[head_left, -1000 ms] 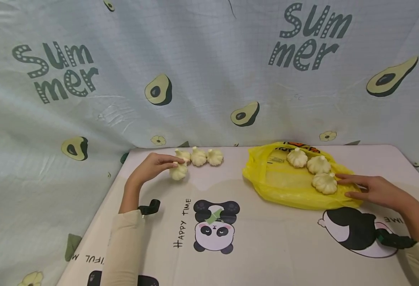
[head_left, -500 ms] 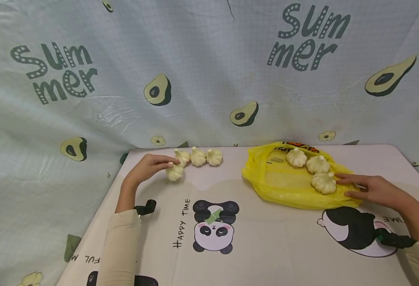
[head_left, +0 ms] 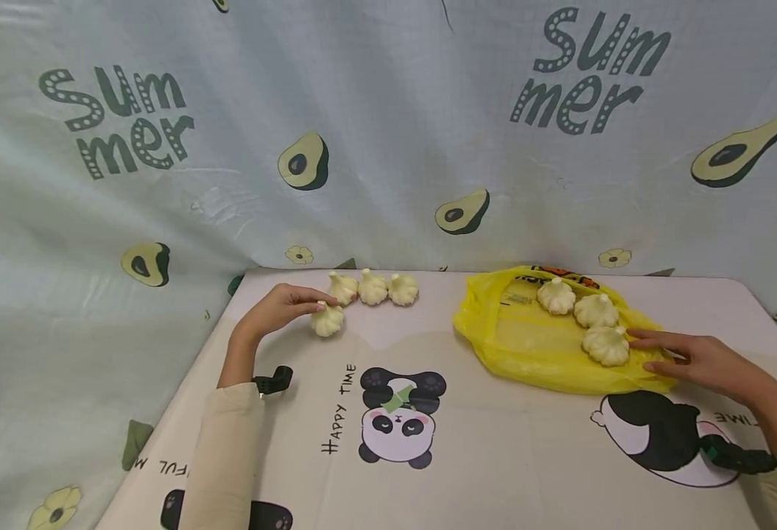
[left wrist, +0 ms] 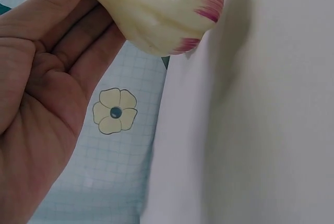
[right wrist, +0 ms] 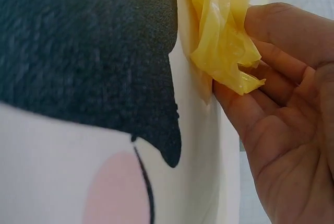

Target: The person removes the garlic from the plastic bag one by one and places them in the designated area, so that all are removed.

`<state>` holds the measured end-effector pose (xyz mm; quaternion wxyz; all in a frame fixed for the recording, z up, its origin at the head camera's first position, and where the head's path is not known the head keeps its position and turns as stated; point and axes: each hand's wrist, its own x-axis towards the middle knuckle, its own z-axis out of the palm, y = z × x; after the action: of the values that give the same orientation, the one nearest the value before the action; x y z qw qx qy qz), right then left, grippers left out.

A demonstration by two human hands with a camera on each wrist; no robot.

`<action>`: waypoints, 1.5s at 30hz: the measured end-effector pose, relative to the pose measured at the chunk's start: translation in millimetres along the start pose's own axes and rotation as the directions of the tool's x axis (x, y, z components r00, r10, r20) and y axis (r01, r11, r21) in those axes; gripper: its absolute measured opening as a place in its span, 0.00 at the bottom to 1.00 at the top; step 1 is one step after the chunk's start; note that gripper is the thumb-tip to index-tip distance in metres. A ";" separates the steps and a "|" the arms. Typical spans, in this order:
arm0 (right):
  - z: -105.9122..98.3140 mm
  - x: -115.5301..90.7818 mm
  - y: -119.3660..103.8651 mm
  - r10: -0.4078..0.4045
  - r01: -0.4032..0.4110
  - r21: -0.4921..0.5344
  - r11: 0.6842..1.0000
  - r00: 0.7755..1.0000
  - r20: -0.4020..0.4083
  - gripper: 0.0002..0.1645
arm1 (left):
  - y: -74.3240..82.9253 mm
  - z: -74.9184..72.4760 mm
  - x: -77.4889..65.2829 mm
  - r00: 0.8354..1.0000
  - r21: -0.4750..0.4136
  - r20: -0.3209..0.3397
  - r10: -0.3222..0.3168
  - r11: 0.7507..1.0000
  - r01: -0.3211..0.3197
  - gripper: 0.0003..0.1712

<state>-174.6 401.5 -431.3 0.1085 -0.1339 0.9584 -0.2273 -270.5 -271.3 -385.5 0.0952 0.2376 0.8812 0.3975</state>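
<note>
My left hand (head_left: 283,305) pinches a whitish garlic bulb (head_left: 327,321) near its top, at the far left of the table. Magenta streaks mark the lower side of that garlic bulb (left wrist: 162,12) in the left wrist view. Just behind it, three more garlic bulbs (head_left: 373,288) stand in a row. On the right lies a yellow plastic bag (head_left: 524,361) with three garlic bulbs (head_left: 596,311) on it. My right hand (head_left: 713,361) rests at the bag's right edge, fingers loosely extended toward the nearest bulb. Seen from the right wrist, the crumpled bag edge (right wrist: 224,51) overlaps the fingers.
A light cloth (head_left: 487,456) printed with pandas covers the table. Behind the table and along its left side hangs a pale curtain (head_left: 375,132) with avocado prints and lettering.
My left hand has shifted slightly left with its garlic bulb, away from the row. The right hand stays at the bag. The head view has tilted a little.
</note>
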 end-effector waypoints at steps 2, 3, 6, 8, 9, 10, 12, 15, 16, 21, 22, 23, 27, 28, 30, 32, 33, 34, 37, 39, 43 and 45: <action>-2.2 1.2 0.2 -0.001 0.001 0.014 1.000 1.000 0.010 0.29 | -0.4 -0.3 -1.0 1.000 -0.001 0.001 -0.004 1.000 0.004 0.13; -4.2 2.5 0.0 -0.004 0.003 0.029 1.000 1.000 0.019 0.29 | -0.7 -0.3 -1.1 1.000 0.001 -0.001 0.000 1.000 0.000 0.13; -11.3 5.5 -0.5 -0.006 0.005 0.049 0.999 1.000 0.027 0.29 | -1.9 1.1 -0.2 1.000 -0.009 0.004 0.015 1.000 -0.015 0.13; -15.2 6.0 -0.4 -0.003 0.003 0.045 0.999 1.000 0.014 0.28 | -2.7 3.2 0.8 1.000 -0.012 0.016 0.016 1.000 -0.016 0.13; -16.4 5.9 0.0 0.001 -0.002 0.052 0.999 1.000 0.005 0.28 | -3.0 4.4 1.1 1.000 -0.009 0.016 0.015 1.000 -0.015 0.13; -17.2 5.3 0.6 0.009 -0.009 0.063 0.998 1.000 -0.005 0.29 | -3.2 5.7 1.6 1.000 -0.010 0.016 0.016 1.000 -0.015 0.12; -17.4 3.1 2.1 0.023 -0.021 0.085 0.996 0.999 -0.026 0.29 | -3.1 8.7 3.1 1.000 -0.002 0.014 0.021 1.000 -0.021 0.12; -15.4 -1.6 5.4 0.045 -0.039 0.126 0.991 0.998 -0.044 0.30 | -3.5 12.6 6.9 0.999 0.004 0.015 0.030 1.000 -0.030 0.13; -14.8 -2.7 5.4 0.047 -0.040 0.135 0.990 0.998 -0.051 0.30 | -3.6 12.6 8.5 0.999 0.004 0.016 0.030 1.000 -0.030 0.13; -11.4 -6.6 5.2 0.034 -0.020 0.147 0.989 0.995 -0.094 0.28 | -3.4 11.4 10.1 1.000 0.004 0.019 0.011 1.000 -0.011 0.12; -10.8 -7.3 5.0 0.028 -0.012 0.155 0.988 0.994 -0.102 0.28 | -3.1 11.3 10.0 1.000 -0.005 0.023 0.009 1.000 -0.009 0.12; -10.3 -7.8 5.2 0.025 -0.008 0.153 0.988 0.994 -0.110 0.27 | -2.8 11.3 9.8 1.000 -0.014 0.028 0.011 1.000 -0.010 0.12; -8.9 -8.5 5.1 0.017 0.003 0.173 0.985 0.994 -0.111 0.27 | -2.9 12.9 9.6 0.999 -0.033 0.030 0.021 0.999 -0.020 0.12; -8.5 -8.2 5.4 0.024 -0.005 0.174 0.985 0.994 -0.107 0.27 | -3.3 13.4 9.5 0.999 -0.029 0.025 0.029 0.999 -0.028 0.12; -8.2 -8.1 5.8 0.031 -0.012 0.189 0.982 0.995 -0.099 0.28 | -4.8 15.1 10.0 0.999 -0.026 0.016 0.046 0.999 -0.046 0.12; -8.0 -6.8 5.6 0.041 -0.022 0.208 0.978 0.995 -0.086 0.29 | -7.3 16.3 9.3 0.998 -0.029 0.017 0.059 0.998 -0.058 0.12; -7.8 -6.3 5.5 0.045 -0.027 0.219 0.975 0.996 -0.082 0.29 | -8.3 16.6 9.2 0.998 -0.033 0.016 0.061 0.998 -0.061 0.12; -7.6 -6.0 5.0 0.049 -0.030 0.223 0.974 0.996 -0.080 0.28 | -8.7 16.4 8.9 0.998 -0.033 0.016 0.065 0.997 -0.065 0.12; -5.4 -5.1 3.7 0.047 -0.026 0.258 0.966 0.996 -0.073 0.28 | -9.6 14.0 7.3 0.999 -0.057 0.009 0.037 0.998 -0.037 0.13; -3.1 -3.5 3.2 0.041 -0.019 0.271 0.962 0.996 -0.077 0.27 | -10.5 11.4 6.3 1.000 -0.069 -0.005 0.013 0.998 -0.013 0.13; -4.6 -3.8 5.4 0.049 -0.029 0.256 0.966 0.996 -0.071 0.28 | -9.6 9.1 8.7 1.000 -0.068 -0.009 -0.006 0.998 0.005 0.13; -7.5 -2.6 4.9 0.050 -0.034 0.219 0.975 0.996 -0.069 0.28 | -9.9 7.0 9.5 1.000 -0.054 -0.004 0.000 0.999 0.000 0.13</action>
<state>-175.2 409.5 -426.7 0.0918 -0.0924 0.9337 -0.3334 -279.6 -267.7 -397.3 0.1000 0.2343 0.8702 0.4217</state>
